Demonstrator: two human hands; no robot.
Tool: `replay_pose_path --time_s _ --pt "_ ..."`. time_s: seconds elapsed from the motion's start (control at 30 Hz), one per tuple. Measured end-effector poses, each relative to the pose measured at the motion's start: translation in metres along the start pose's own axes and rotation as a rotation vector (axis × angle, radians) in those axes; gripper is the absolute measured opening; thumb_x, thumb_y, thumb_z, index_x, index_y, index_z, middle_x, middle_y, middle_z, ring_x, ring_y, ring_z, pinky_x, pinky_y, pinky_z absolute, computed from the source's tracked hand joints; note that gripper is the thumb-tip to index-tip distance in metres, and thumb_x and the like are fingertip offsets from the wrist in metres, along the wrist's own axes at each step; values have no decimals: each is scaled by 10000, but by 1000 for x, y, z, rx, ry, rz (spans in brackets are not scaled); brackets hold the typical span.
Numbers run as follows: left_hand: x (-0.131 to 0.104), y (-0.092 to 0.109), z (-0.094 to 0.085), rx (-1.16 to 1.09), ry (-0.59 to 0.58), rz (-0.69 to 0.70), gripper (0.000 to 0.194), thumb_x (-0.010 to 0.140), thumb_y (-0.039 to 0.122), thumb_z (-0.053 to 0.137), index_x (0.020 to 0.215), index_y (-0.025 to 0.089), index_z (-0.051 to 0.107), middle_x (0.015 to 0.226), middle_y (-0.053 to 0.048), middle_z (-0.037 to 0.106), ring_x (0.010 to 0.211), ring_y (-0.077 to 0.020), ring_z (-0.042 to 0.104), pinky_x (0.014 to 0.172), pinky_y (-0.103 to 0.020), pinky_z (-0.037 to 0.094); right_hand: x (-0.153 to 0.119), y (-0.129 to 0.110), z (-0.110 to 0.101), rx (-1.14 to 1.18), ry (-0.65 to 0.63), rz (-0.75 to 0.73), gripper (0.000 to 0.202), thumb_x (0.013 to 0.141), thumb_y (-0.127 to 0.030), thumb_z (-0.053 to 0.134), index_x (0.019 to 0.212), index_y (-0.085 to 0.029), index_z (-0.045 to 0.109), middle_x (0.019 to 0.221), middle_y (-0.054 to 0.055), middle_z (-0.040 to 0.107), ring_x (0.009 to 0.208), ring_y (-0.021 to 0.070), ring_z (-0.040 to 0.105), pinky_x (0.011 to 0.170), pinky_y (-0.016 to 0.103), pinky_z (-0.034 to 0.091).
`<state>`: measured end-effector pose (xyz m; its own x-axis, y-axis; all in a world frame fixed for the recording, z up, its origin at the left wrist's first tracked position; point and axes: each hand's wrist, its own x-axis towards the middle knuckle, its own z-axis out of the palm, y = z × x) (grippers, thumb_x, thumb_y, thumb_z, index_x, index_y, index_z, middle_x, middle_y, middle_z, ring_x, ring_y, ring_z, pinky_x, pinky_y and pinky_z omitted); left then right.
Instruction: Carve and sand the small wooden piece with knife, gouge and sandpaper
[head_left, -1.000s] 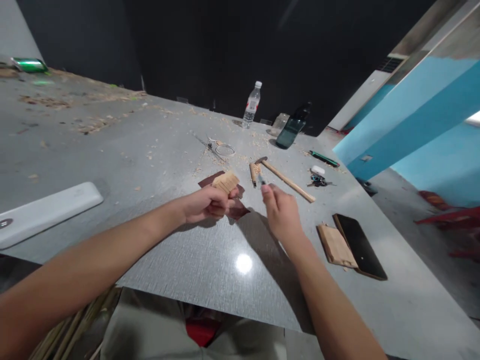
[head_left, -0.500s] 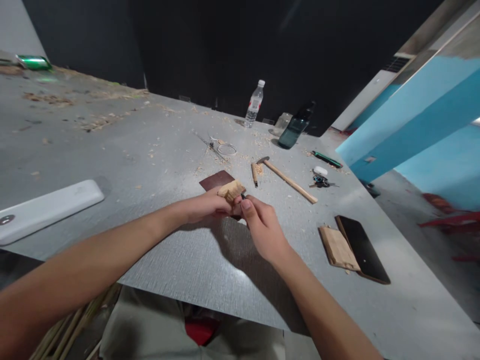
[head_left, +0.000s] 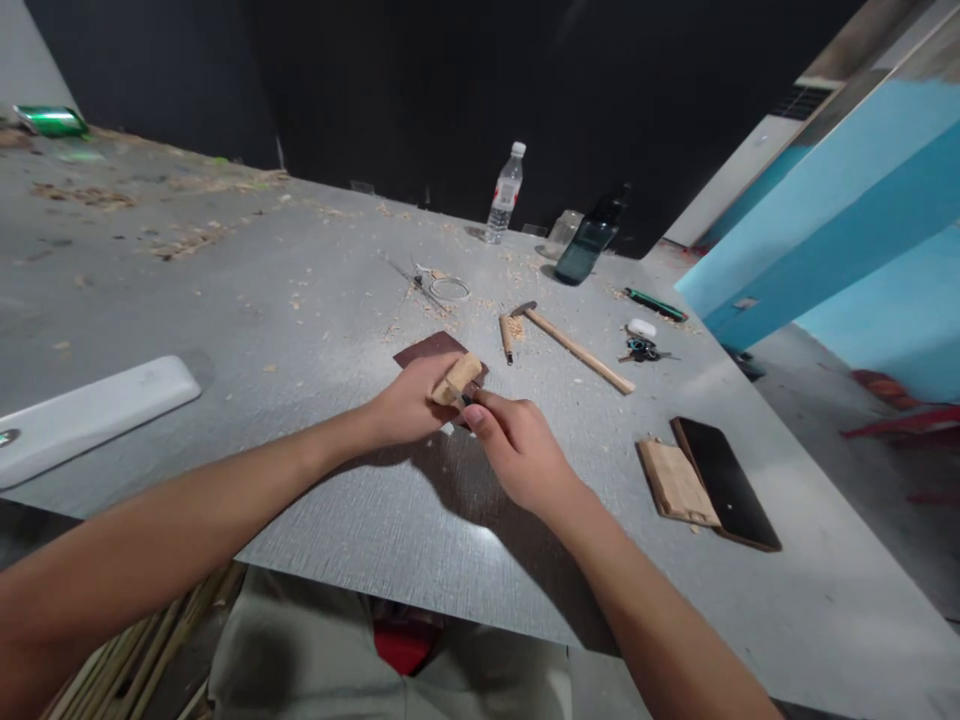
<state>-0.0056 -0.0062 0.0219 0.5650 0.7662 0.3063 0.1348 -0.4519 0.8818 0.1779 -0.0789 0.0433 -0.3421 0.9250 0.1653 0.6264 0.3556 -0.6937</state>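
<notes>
My left hand (head_left: 416, 400) is closed around a small pale wood block (head_left: 460, 377), held just above the table. In my right hand (head_left: 517, 440) is a carving knife (head_left: 466, 399) with a dark handle, mostly covered by my fingers. Its short blade lies against the near side of the block. Beneath both hands a dark reddish-brown sheet (head_left: 427, 347), which looks like sandpaper, rests on the table. Beyond them lie a short wooden-handled tool (head_left: 506, 340) and a hammer (head_left: 577, 350) with a long wooden handle.
The grey table (head_left: 337, 530) carries scattered wood shavings. A clear bottle (head_left: 504, 195), a dark bottle (head_left: 589, 245) and a coil of wire (head_left: 448, 288) stand or lie farther back. At right are a flat wood block (head_left: 677, 482), a black phone-like slab (head_left: 726, 485) and keys (head_left: 641, 348); a white case (head_left: 97, 410) lies left.
The wood block has turned in my left hand, showing a different face. My right hand has shifted slightly left, and the knife blade now shows against the block. The view has tilted slightly.
</notes>
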Motion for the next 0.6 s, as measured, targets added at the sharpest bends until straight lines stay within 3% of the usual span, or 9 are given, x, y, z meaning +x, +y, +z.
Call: replay_pose_path --time_s 0.2,0.33,0.47,0.6 --pt "5 10 14 -330 -28 -115 309 727 296 792 801 195 510 726 40 534 664 -105 495 613 -250 405 2 9 -13 -343 115 -28 647 1079 -660 249 1030 -188 690 709 62 654 640 217 561 620 329 247" --pt "5 10 14 -443 -79 -162 368 709 313 827 815 198 494 738 45 512 672 -97 475 630 -245 429 1 10 -16 -434 155 -35 639 1084 -634 248 1101 -181 699 760 83 693 670 233 595 622 329 239" --pt "6 4 9 -441 -168 -211 330 740 336 814 826 192 530 729 28 544 679 -117 515 636 -268 432 1 10 -13 -445 151 -8 574 1084 -594 302 1060 -175 694 743 80 677 668 238 590 625 330 225" --pt "6 1 3 -283 -98 -99 251 773 292 759 817 201 529 732 30 556 681 -124 508 629 -273 401 1 6 -5 -303 101 18 615 1086 -641 271 956 -182 658 673 47 611 612 204 539 617 323 240"
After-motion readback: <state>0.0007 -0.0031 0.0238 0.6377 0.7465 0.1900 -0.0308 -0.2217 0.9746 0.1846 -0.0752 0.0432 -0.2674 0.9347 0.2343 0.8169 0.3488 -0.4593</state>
